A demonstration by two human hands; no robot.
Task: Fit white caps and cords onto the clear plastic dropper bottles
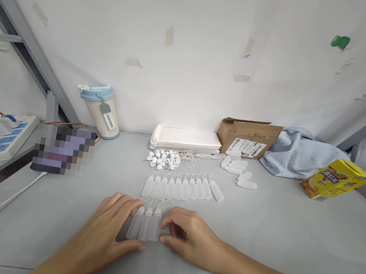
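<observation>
Left grip (114, 223) half-open at three capped bottles (145, 227), right grip (194, 237) loosely curled beside; back row (178, 189) capped, loose caps (164, 156), bare bottles (234, 170) left.

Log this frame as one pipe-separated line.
left hand: left of three bottles | right hand: right of them | behind: bottle row, white caps

One head-worn cam: it's looking forward and down from above the near edge of the grey table (275, 233), facing the white wall (206, 23) behind it. Left hand (115, 219) and right hand (192, 235) are showing close, lower centre; wall is filling the top, farther off.
</observation>
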